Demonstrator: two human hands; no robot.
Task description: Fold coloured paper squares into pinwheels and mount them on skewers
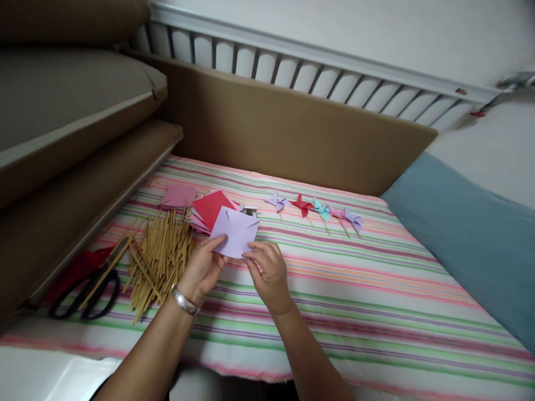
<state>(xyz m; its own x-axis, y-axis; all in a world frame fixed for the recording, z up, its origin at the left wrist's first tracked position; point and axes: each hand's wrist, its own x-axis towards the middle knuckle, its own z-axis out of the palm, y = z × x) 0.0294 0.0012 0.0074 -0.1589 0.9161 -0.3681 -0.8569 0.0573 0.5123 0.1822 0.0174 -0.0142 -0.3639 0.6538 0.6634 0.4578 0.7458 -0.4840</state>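
Both hands hold a square of lilac paper [235,236] above the striped cloth. Slits run in from its corners, and small holes show near its middle. My left hand [205,268], with a silver bracelet at the wrist, grips the lower left side, thumb on top. My right hand [267,273] pinches the lower right corner between thumb and fingers. Just behind the sheet lies a stack of paper squares with a red square [214,207] on top. A pink square [179,195] lies farther left. Partly hidden behind the lilac sheet is a small metallic object [249,211].
Many thin wooden sticks [161,250] are heaped on the left, beside black-handled scissors [98,292] and a red item [81,267]. Several paper pinwheels [301,206] lie in a row at the back right. A brown board [284,122] and stacked cushions [75,106] border the striped cloth [359,278].
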